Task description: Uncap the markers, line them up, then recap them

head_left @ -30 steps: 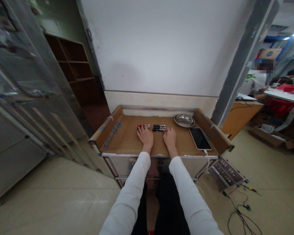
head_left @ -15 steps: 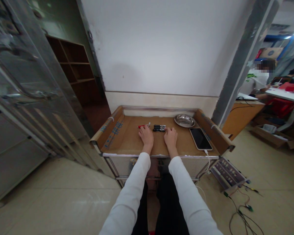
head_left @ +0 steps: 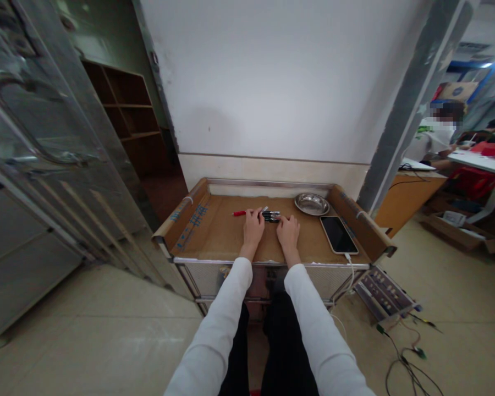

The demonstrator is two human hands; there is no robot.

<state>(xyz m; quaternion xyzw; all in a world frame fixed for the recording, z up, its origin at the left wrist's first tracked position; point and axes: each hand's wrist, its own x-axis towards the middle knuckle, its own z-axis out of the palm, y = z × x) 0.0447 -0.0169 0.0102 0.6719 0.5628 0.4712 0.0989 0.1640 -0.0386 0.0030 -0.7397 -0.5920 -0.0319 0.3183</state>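
Note:
My left hand (head_left: 253, 228) is closed at the left end of a small row of black pens (head_left: 271, 215) lying on the brown cardboard. A pen with a pale end (head_left: 265, 209) sticks out past its fingertips; most of that pen is hidden. Just left of the hand lies a red pen (head_left: 239, 213), its right part behind the fingers. My right hand (head_left: 289, 231) has its fingertips bent against the right ends of the black pens, thumb toward the left hand.
A cardboard-lined cart top (head_left: 223, 236) with raised sides holds a round metal dish (head_left: 312, 203) and a phone (head_left: 339, 235) on a white cable. A metal door (head_left: 66, 137) is at left. An electrical unit (head_left: 388, 294) with cables lies on the floor; people sit far right.
My left hand has moved right, from beside the red pen to the left end of the black pens, bringing the pale-ended pen along. My right hand has barely moved.

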